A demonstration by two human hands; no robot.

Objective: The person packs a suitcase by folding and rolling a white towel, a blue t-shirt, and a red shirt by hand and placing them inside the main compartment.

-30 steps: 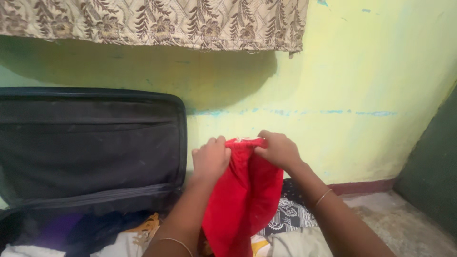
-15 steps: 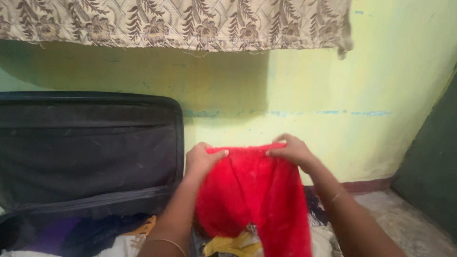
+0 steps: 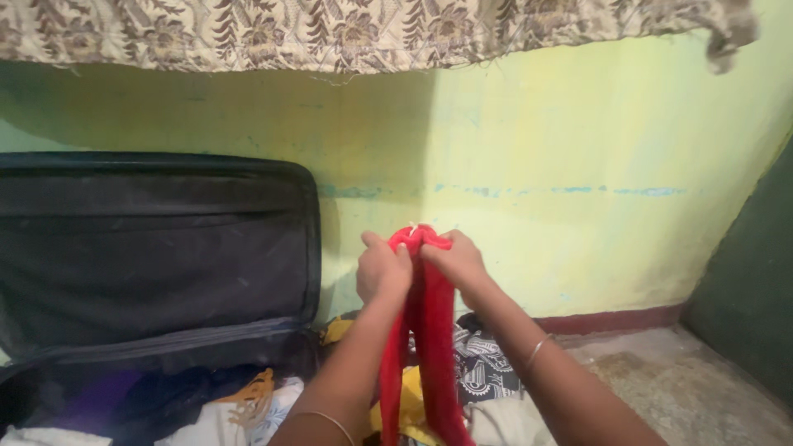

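both arms raised forward, left hand (image 3: 382, 272) and right hand (image 3: 454, 263) fisted, knuckles touching

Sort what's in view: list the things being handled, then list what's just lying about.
In hand:
- long red cloth garment, pinched at its top
- left hand
- right hand

Lying about:
- open black fabric suitcase
- black-and-white patterned cloth
- yellow cloth
- hanging floral curtain

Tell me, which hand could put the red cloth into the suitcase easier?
Probably the left hand. Both hands pinch the top of the red cloth together, but the open black suitcase lies on the left side, nearer that hand than the right hand.
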